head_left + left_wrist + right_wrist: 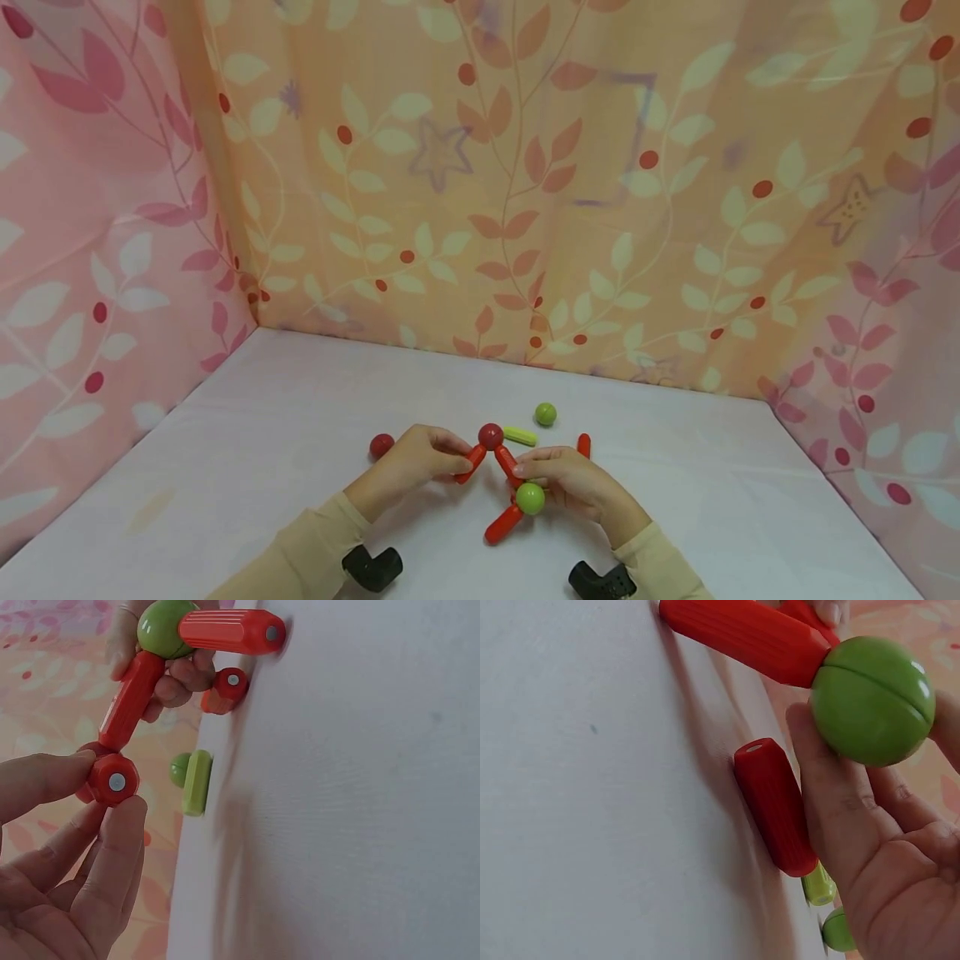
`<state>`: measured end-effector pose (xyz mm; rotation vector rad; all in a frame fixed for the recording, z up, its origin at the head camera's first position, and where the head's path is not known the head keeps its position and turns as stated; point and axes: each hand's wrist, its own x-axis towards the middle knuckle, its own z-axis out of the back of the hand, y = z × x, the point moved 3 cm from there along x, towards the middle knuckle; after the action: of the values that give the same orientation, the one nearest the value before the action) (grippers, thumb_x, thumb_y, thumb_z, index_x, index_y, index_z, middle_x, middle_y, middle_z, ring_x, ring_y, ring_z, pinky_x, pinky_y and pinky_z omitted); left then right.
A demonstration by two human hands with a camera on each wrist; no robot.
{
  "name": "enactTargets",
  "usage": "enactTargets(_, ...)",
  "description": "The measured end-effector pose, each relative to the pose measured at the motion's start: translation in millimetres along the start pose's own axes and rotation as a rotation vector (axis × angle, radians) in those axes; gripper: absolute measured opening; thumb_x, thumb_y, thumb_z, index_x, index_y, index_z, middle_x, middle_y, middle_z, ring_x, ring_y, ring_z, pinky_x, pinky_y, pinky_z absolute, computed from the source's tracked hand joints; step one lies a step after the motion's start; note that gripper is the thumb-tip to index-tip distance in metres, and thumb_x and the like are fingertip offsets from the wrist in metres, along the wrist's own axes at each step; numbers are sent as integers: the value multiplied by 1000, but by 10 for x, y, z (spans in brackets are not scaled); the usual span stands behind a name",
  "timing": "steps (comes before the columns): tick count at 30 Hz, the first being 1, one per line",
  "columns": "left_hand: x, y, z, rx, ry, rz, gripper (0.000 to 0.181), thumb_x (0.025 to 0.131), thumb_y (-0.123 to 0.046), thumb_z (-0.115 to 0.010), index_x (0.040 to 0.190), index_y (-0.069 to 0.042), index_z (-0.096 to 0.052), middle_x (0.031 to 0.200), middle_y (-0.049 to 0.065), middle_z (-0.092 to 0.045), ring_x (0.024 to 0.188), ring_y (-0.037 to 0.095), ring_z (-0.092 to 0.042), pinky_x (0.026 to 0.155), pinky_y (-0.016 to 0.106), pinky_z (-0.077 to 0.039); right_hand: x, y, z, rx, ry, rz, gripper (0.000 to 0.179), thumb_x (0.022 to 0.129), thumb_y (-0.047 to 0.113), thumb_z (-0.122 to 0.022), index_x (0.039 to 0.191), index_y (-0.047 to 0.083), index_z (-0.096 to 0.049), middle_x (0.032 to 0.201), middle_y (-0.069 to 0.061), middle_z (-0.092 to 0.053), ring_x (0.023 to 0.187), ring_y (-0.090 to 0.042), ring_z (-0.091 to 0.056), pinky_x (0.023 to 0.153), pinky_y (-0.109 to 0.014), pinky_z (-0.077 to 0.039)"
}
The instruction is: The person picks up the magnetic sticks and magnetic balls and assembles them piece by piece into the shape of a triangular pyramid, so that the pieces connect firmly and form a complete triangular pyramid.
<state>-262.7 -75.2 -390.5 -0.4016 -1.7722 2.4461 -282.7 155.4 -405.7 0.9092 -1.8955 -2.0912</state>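
On the white worktop (262,417), well in from its left edge, a loose red ball (382,446) lies just beside the left hand (416,458). That hand's thumb and fingers pinch the left red rod (471,464) of a rod-and-ball chain (504,460), which is between the 2 hands, well apart from the worktop's far edge. The left red rod meets a red joining ball (491,437); from there the chain runs through the middle red rod to a green joining ball (530,498) and the lower red rod (503,525), which points away from the far edge. I cannot tell whether its free end touches the worktop.

Towards the far edge lie a lime rod (520,436) and a loose green ball (546,414). The right hand (581,483) has its fingers clamped on the middle red rod, close by the green joining ball. Near it, towards the right edge, lies a loose red rod (584,446).

The parts look light, stiff and hardly fragile. Pale discs in the rod ends suggest magnets, so joints may swivel or part under a sideways pull. Glossy balls could slip or roll; the ribbed rods, taken near a joint, should give better hold.
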Motion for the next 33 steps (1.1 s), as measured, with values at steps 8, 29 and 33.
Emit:
enactTargets(8,26,41,-18,12,-6,4,21,84,-13,-78,103,-5,-75,90,2,-74,77,12,-67,76,30,-59,28,76,-30,-152,-75,87,40,91,22,-71,122,-3,-67,104,-2,-76,91,-10,-69,87,-29,-58)
enactTargets(29,141,102,-4,47,-40,34,16,84,-6,-74,100,-2,-74,90,4,-71,75,13,-64,73,29,-59,260,243,48,-487,-73,86,28,87,23,-76,110,6,-76,98,-3,-77,87,-11,-67,86,-31,-57)
enactTargets(33,163,116,-14,52,-45,41,16,83,-5,-75,99,-2,-74,89,4,-71,74,12,-64,72,28,-59,204,184,144,-546,-77,75,25,87,21,-76,108,8,-77,100,-3,-77,91,-11,-66,85,-31,-54)
